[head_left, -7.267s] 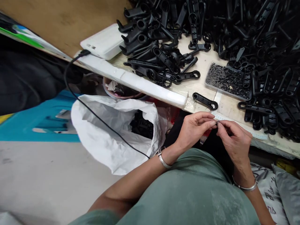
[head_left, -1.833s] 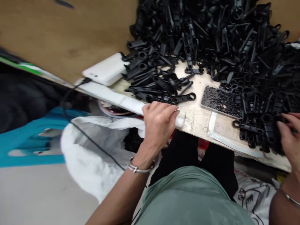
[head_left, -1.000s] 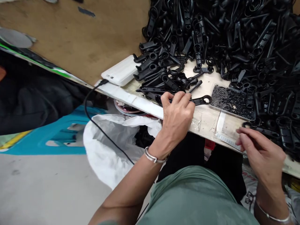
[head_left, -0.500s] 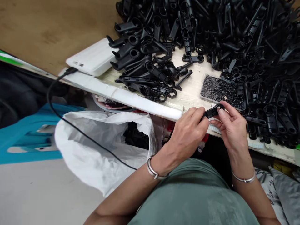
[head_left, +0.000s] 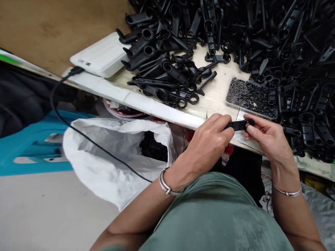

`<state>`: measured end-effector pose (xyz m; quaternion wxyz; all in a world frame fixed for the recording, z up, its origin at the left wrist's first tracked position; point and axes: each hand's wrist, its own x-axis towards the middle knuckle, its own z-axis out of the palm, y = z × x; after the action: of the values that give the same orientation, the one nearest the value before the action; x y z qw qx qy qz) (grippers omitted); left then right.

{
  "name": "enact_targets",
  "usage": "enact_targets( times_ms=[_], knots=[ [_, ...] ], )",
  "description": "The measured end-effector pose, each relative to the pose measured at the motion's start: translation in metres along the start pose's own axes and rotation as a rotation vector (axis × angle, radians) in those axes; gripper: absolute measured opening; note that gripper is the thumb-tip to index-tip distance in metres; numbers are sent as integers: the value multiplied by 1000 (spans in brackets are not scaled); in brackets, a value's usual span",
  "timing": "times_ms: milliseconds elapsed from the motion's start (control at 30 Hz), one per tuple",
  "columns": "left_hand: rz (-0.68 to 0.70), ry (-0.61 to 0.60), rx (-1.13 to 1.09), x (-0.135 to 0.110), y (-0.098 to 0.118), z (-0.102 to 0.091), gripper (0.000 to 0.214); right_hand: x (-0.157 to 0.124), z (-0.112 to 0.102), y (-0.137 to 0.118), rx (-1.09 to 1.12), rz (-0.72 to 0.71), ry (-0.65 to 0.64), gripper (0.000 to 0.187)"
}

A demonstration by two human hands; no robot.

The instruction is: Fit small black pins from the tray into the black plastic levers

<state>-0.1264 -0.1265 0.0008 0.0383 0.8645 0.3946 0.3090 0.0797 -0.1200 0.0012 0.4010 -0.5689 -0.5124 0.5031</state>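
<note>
My left hand (head_left: 213,141) is closed round one end of a black plastic handle part (head_left: 237,125), just over the table's front edge. At its other end, the thumb and fingers of my right hand (head_left: 269,136) pinch the part's tip. Whether a small piece is between those fingertips is hidden. Just beyond the hands lies a clear shallow box (head_left: 251,97) full of tiny dark pieces. Loose black plastic parts with ringed ends (head_left: 180,78) lie in a heap to the left of that box.
A large pile of similar black parts (head_left: 261,31) covers the back and right of the table. A white power bank (head_left: 101,55) with a black cable (head_left: 102,153) sits at the left. Below the white table edge (head_left: 157,108) hangs an open white sack (head_left: 91,167) holding dark parts.
My right hand has shifted slightly to the right, and the handle part now lies more level between both hands. The whole view has moved a little. Both hands keep their hold.
</note>
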Motion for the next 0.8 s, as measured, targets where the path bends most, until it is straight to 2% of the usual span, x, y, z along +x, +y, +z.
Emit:
enact_targets(
  times_ms=[400, 567, 700, 800],
  knots=[
    [-35, -72, -25, -2, -2, 6, 32, -4, 1, 2, 164, 107, 35, 50],
    [-52, -151, -10, 0, -10, 9, 29, -11, -5, 3, -38, 86, 151, 52],
    [-84, -286, 3, 5, -21, 9, 22, -10, -12, -2, -225, 2, 215, 41],
    [-82, -319, 4, 8, -27, 7, 14, -2, -16, -13, -513, -76, 295, 30]
  ],
)
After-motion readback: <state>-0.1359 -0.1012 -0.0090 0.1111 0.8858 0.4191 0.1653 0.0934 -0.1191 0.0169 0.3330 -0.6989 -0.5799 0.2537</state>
